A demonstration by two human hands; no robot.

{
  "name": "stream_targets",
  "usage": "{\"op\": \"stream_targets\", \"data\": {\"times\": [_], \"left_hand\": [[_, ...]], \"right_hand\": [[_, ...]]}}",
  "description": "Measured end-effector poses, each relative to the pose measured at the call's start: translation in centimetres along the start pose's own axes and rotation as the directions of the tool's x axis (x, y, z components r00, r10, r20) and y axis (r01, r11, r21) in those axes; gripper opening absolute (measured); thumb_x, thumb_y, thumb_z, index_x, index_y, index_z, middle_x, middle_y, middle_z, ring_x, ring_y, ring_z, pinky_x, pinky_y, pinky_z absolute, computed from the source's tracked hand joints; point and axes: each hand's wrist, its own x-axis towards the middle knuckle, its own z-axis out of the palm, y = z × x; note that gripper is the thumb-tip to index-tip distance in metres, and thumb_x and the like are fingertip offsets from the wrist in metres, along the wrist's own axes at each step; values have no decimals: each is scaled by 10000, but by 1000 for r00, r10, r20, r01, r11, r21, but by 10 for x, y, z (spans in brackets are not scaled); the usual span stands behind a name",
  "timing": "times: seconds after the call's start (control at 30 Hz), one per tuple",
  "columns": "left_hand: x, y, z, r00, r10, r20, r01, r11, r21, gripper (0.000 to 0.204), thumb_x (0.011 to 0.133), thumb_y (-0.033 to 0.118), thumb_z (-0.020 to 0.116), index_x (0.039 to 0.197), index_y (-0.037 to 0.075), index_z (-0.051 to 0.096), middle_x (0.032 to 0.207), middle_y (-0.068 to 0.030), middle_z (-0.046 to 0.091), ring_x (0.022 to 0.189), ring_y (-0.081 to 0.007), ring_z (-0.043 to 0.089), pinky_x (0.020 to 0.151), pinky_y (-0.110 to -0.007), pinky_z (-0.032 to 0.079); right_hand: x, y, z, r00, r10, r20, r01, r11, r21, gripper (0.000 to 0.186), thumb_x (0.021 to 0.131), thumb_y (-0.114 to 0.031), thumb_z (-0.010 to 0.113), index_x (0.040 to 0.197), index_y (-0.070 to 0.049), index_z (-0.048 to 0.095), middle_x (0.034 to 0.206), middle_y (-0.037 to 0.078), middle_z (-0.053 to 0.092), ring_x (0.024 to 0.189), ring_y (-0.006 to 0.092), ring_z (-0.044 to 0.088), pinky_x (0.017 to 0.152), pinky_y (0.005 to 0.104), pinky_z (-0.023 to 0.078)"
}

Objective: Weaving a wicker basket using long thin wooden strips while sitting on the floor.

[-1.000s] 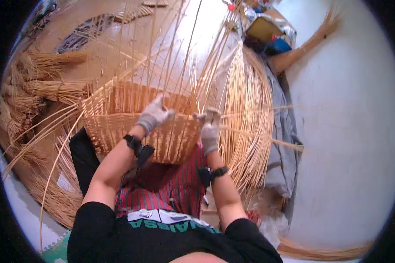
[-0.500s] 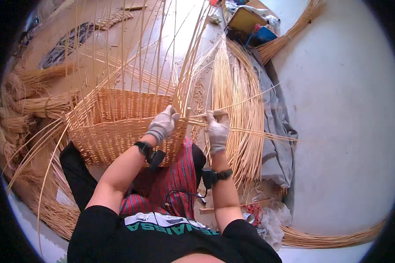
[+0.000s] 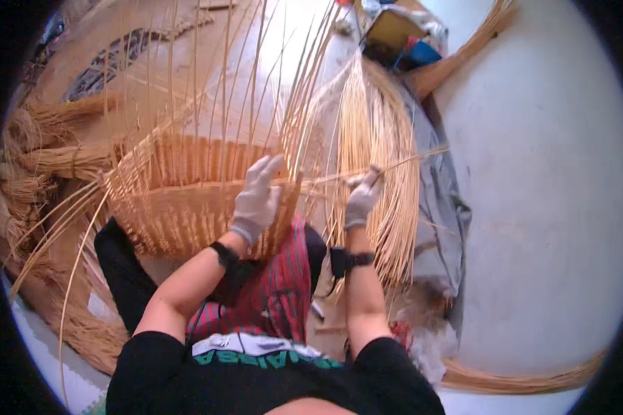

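A half-woven wicker basket rests over my lap, with tall upright stakes rising from its far and right sides. My left hand, in a pale glove, lies against the near wall close to the right corner, fingers stretched out. My right hand, gloved as well, is closed on willow rods that run out sideways from that corner. The exact number of rods in its grip is blurred. More loose rod ends stick out from the basket's left corner.
A fanned bundle of peeled rods lies right of the basket on a grey cloth. Brown bundles are heaped at the left. A box of odds and ends stands at the back. Another bundle lies near right.
My right hand has moved outward and slightly right, swinging the rods upward. My left hand has come off the corner edge, its fingers now stretched.
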Motion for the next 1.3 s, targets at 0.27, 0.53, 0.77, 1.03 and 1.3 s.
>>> {"op": "stream_targets", "data": {"times": [0.27, 0.53, 0.77, 1.03, 1.3], "left_hand": [[-7, -28, 31, 855, -128, 503, 504, 439, -744, 640, 995, 397, 478, 1544, 126, 294, 1563, -202, 319, 1344, -363, 453, 1121, -426, 372], [3, -64, -71, 805, -367, 467, 594, 480, -646, 317, 956, 174, 683, 1230, 43, 594, 1107, -53, 675, 1001, -127, 642, 795, -269, 558], [126, 19, 8, 967, 161, 198, -92, 943, -319, 303, 879, 85, 704, 1167, 41, 619, 1131, -113, 672, 988, -226, 664, 895, -358, 535], [3, -59, -113, 863, 102, 495, 64, 949, -308, 277, 932, 24, 623, 1207, 43, 649, 1081, -87, 706, 1028, -185, 657, 909, -313, 526], [-120, -141, -246, 783, -458, -422, 494, 869, -28, 270, 957, 48, 604, 1225, 43, 625, 1120, -91, 686, 986, -197, 661, 890, -304, 518]], "right_hand": [[-121, -73, 136, 771, -297, 563, 524, 799, -296, 434, 904, -83, 597, 1328, -19, 535, 858, 59, 672, 739, 183, 623, 889, 340, 521], [-34, -38, 105, 796, 399, 455, 294, 401, -867, 538, 806, -437, 779, 1121, -31, 621, 1044, 166, 640, 987, 335, 640, 880, 431, 506], [-52, 0, 129, 979, 93, 181, 171, 108, -979, 380, 832, -385, 711, 1059, -88, 642, 1009, 173, 660, 897, 352, 659, 778, 443, 523], [-12, 29, 119, 905, 36, 425, 420, 100, -902, 224, 908, -307, 573, 956, -103, 654, 833, 166, 665, 745, 357, 669, 666, 480, 537], [6, 18, 84, 888, -250, 387, 446, 252, -859, 271, 900, -342, 660, 1116, -179, 644, 957, 95, 685, 844, 298, 674, 716, 429, 531]]}}
